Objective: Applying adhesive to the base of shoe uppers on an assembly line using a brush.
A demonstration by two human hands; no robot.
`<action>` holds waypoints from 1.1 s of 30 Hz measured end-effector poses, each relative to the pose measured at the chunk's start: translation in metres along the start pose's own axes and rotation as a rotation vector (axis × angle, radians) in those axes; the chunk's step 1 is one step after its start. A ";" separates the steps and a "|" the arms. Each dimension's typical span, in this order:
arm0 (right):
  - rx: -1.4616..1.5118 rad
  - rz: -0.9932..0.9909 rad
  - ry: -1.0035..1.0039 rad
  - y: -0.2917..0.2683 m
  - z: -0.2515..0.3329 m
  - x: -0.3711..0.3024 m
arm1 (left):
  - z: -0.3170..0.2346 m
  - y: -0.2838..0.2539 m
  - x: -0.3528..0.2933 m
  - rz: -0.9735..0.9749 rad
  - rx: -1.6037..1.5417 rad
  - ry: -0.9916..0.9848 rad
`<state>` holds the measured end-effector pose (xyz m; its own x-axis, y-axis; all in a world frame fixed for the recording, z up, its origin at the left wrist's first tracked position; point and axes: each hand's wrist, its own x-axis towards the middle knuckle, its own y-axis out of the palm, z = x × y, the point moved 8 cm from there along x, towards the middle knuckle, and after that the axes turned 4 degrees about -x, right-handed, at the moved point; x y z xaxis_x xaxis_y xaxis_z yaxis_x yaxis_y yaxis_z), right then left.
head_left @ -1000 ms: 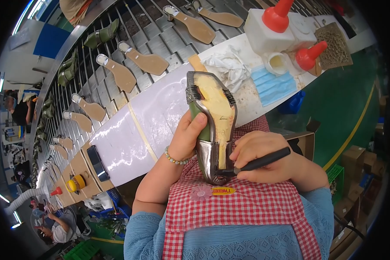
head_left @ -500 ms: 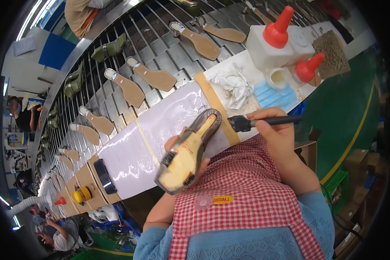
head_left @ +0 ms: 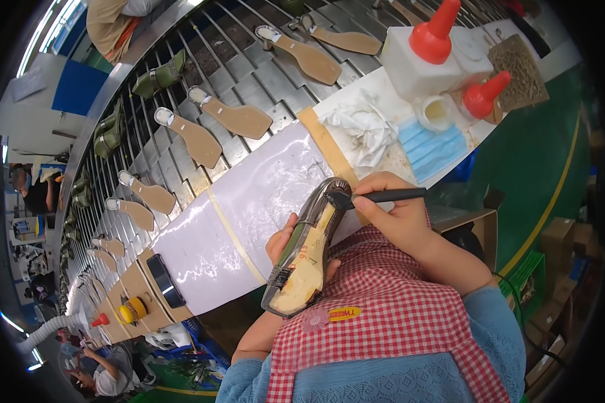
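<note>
My left hand (head_left: 280,242) grips a dark green shoe upper on a last (head_left: 309,258), its pale underside turned up and its heel end pointing away from me. The fingers wrap round its sides, partly hidden beneath. Pinched in my right hand (head_left: 400,215) is a black-handled brush (head_left: 400,195). Its dark bristles touch the underside at the heel end. Below the shoe lies a pale glossy sheet (head_left: 215,221) with a tan strip (head_left: 326,144) along its right side.
Tan shoe soles (head_left: 193,138) and green uppers (head_left: 160,75) lie on the metal slatted conveyor (head_left: 249,74). White bottles with red nozzles (head_left: 431,47), an open jar (head_left: 435,113), crumpled tissue (head_left: 363,127) and a blue mask (head_left: 431,148) stand or lie at the right. A phone (head_left: 165,279) rests left.
My right hand has moved left, bringing the brush from beside the shoe onto its heel end. The shoe has shifted slightly right and stands steeper in the picture.
</note>
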<state>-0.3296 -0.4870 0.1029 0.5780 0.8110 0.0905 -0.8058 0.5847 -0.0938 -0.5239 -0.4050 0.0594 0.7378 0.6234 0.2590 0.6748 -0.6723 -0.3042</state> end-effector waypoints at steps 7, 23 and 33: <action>-0.078 0.041 -0.159 0.013 0.023 -0.008 | 0.006 0.001 -0.005 0.007 -0.071 -0.039; -0.021 0.106 -0.128 0.025 0.027 -0.009 | 0.007 -0.005 -0.005 0.019 -0.034 0.014; 0.334 -0.098 0.036 -0.017 0.026 0.003 | 0.010 -0.061 0.060 -0.343 -0.748 -0.208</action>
<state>-0.3179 -0.4951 0.1301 0.6538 0.7552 0.0472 -0.7406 0.6260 0.2442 -0.5205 -0.3223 0.0840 0.5219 0.8525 0.0296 0.7473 -0.4737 0.4660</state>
